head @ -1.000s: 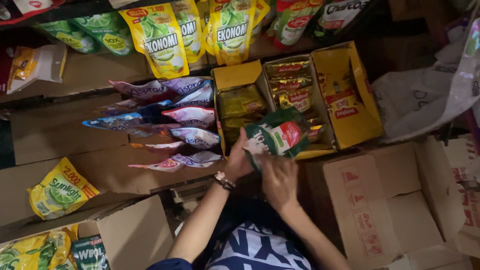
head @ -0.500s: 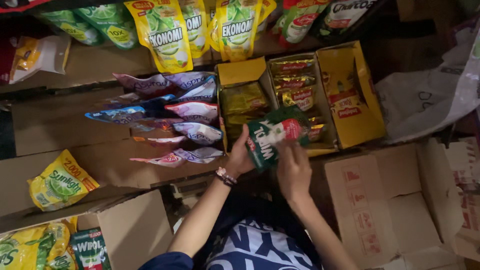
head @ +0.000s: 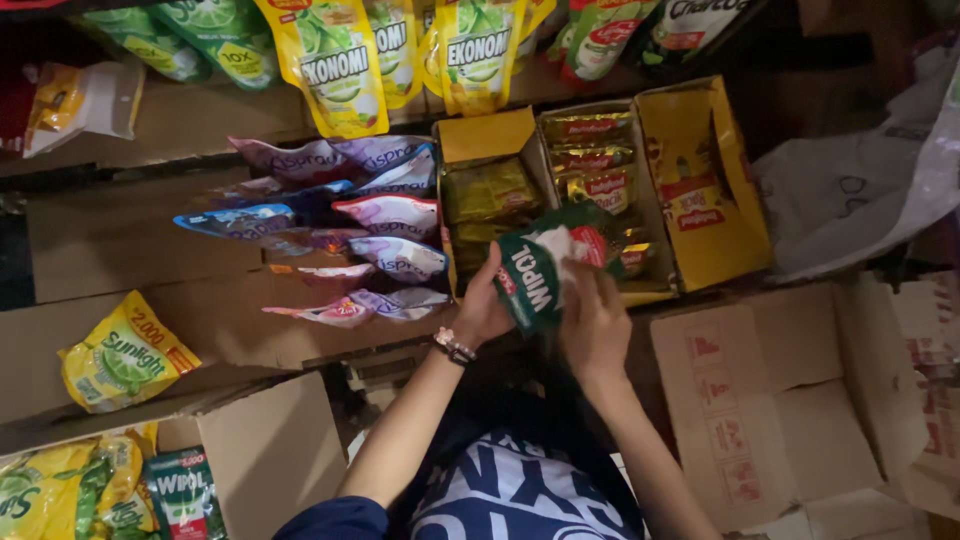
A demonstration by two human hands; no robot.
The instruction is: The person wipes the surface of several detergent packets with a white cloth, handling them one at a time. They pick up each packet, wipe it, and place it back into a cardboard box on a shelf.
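I see both hands raised in front of an open yellow carton (head: 700,190), holding a green refill pouch (head: 540,270) between them. My left hand (head: 485,305) grips the pouch from its left edge, thumb and fingers wrapped round it; a beaded bracelet (head: 453,348) sits on that wrist. My right hand (head: 595,320) closes on the pouch from the right and below, fingers curled over its lower corner. The pouch is tilted, its white and red panel turned up toward the carton.

Inside the carton lie rows of gold and green sachets (head: 590,160). Just left of it a fan of purple, pink and blue pouches (head: 380,215) sticks out over cardboard. Far along the top hang yellow dish-soap pouches (head: 335,60). At near left a yellow-green pouch (head: 120,355) rests on a cardboard flap, and another green pouch (head: 185,490) stands in a box (head: 270,450). An open cardboard box (head: 790,400) lies at near right.
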